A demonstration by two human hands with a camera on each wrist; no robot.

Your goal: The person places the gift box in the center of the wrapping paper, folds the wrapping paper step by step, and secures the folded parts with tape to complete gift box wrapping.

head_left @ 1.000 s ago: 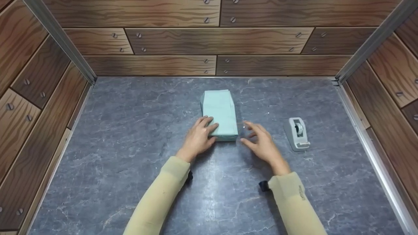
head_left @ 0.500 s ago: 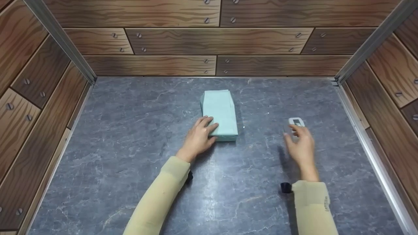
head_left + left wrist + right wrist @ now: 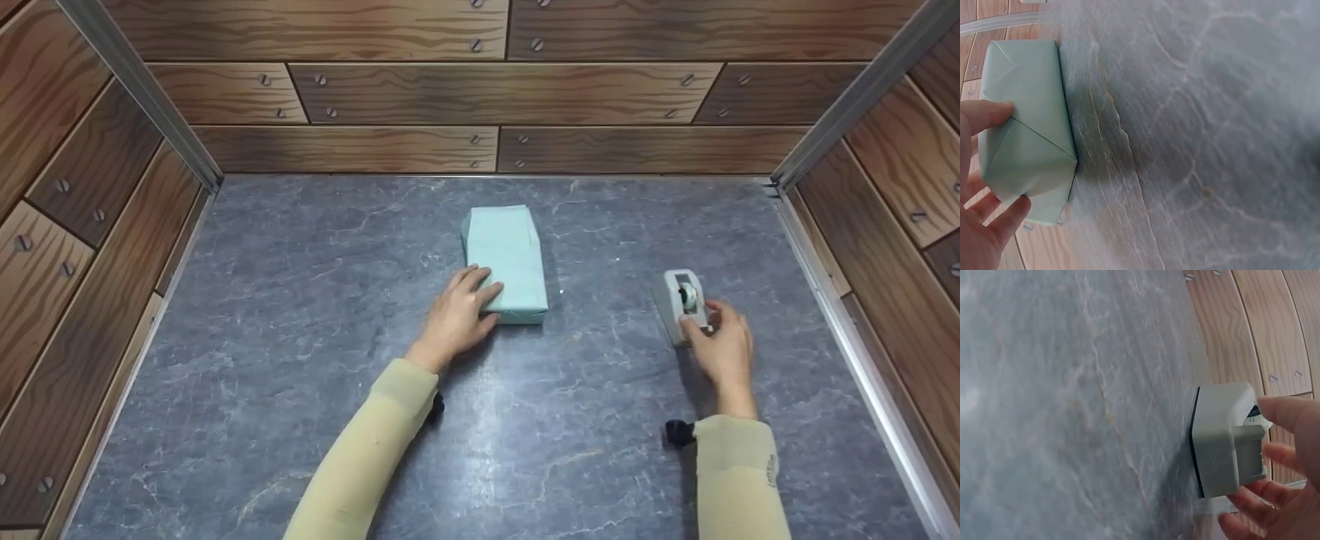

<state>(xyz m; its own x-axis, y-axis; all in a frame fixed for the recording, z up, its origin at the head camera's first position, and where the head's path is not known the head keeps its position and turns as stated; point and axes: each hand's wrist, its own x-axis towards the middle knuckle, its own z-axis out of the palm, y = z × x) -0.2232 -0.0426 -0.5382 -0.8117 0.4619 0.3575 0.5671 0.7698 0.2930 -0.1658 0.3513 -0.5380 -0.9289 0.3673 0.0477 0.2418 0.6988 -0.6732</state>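
A box wrapped in pale green paper [image 3: 506, 251] lies on the grey marbled surface in the head view. The left hand [image 3: 457, 311] rests on its near left corner, fingers spread over the top edge and thumb against the near end. In the left wrist view, folded paper seams cross that end of the wrapped box [image 3: 1033, 129]. Farther right stands a light grey tape dispenser [image 3: 675, 300] with a roll in it. Around its cutter end lies the right hand [image 3: 724, 341]. The right wrist view has the thumb by the roll and loosely spread fingers beside the dispenser [image 3: 1219, 439].
Wood-patterned walls [image 3: 495, 94] enclose the grey surface [image 3: 300, 300] at the back and sides. Metal rails [image 3: 862, 360] run along the side edges. A small white speck [image 3: 561, 292] lies between box and dispenser.
The right hand has moved from beside the wrapped box rightward to the tape dispenser, and now lies at its right near end. The left hand and the box stay in place.
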